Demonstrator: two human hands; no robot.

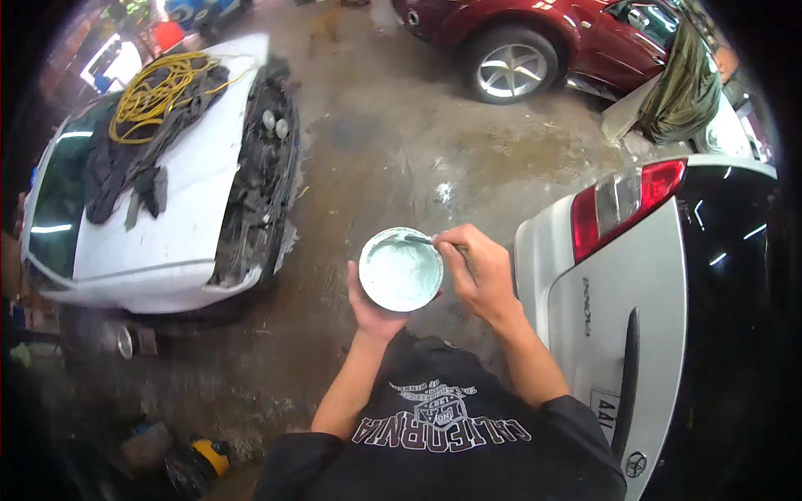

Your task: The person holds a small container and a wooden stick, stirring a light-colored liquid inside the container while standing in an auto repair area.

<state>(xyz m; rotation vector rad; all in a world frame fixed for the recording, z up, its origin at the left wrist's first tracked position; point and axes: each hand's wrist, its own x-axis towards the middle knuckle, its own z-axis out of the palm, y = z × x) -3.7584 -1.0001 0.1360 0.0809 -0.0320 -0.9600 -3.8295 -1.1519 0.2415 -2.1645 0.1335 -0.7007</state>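
Observation:
In front of my chest, my left hand cups a round tub from below and along its left side. Pale mint-green paste fills much of the tub, its surface smeared and uneven. My right hand pinches a thin dark stirring tool at the tub's upper right rim. The tool's far end reaches into the paste, so its tip is partly hidden. Which exact kind of tool it is I cannot make out.
At left stands a white car with its front stripped; a yellow cable and dark cloth lie on its hood. A silver car's rear is close on my right. A maroon car stands beyond, over the wet, stained floor.

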